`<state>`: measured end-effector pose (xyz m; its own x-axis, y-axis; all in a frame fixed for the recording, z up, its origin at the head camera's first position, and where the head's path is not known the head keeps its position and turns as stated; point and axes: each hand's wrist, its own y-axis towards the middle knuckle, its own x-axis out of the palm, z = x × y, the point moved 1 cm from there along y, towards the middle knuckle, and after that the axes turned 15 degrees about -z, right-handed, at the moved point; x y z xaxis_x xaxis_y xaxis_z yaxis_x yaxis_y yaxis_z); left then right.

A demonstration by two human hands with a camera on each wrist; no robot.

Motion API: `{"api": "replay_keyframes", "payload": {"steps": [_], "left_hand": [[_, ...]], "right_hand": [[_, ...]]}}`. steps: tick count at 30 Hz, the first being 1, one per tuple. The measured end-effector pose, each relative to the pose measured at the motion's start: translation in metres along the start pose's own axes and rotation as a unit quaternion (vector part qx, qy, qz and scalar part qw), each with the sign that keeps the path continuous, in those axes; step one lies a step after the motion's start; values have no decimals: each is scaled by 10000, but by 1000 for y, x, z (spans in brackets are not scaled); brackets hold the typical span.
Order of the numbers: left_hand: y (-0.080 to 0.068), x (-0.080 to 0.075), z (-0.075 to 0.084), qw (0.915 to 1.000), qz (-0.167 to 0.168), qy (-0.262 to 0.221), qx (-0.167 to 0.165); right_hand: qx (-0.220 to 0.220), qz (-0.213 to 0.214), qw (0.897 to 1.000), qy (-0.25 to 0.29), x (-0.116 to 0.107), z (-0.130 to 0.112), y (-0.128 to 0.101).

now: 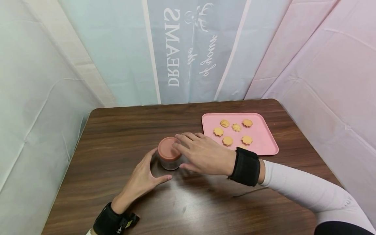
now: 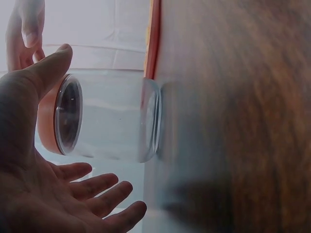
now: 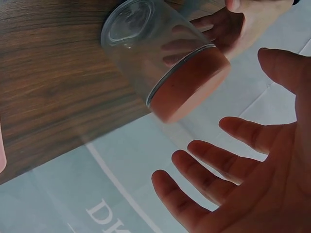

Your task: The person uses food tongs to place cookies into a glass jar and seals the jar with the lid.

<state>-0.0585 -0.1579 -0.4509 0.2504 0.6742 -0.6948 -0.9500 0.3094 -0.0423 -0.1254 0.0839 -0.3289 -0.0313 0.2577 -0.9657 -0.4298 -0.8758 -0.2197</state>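
A clear, see-through jar [image 2: 112,116] with an orange-brown lid [image 1: 168,148] stands upright on the wooden table. My left hand [image 1: 142,179] is spread around the jar's left side, thumb and fingers apart; the left wrist view shows a gap between its fingers and the jar wall. From the right, my right hand [image 1: 205,155] reaches over beside the lid with its fingers extended. In the right wrist view those fingers [image 3: 209,170] stand apart from the lid. Nothing shows inside the jar.
A pink tray [image 1: 267,148] bearing several yellow cookies [image 1: 227,141] lies at the back right of the brown table [image 1: 123,130]. Fabric curtains [image 1: 126,58] hang along the back and both sides. A thin dark stick-like thing [image 1: 249,192] lies below the right wrist.
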Motion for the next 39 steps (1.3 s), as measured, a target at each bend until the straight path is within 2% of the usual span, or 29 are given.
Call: {"api": "replay_keyframes", "payload": {"steps": [9,27,32,39], "left_hand": [[5,3,-2,9998,-105,-194,11],[14,3,-7,9985,-161,-438,280],[18,5,-7,9966,-215,-756,232],[21,4,-6,9911,-323,-1277,195]], "right_hand": [[-78,-33,9995,310,2,-3,10],[-236,-285,9964,758,4,-8,27],[-283,-214,9965,760,4,-10,31],[-223,-411,9957,798,1,-12,37]]}}
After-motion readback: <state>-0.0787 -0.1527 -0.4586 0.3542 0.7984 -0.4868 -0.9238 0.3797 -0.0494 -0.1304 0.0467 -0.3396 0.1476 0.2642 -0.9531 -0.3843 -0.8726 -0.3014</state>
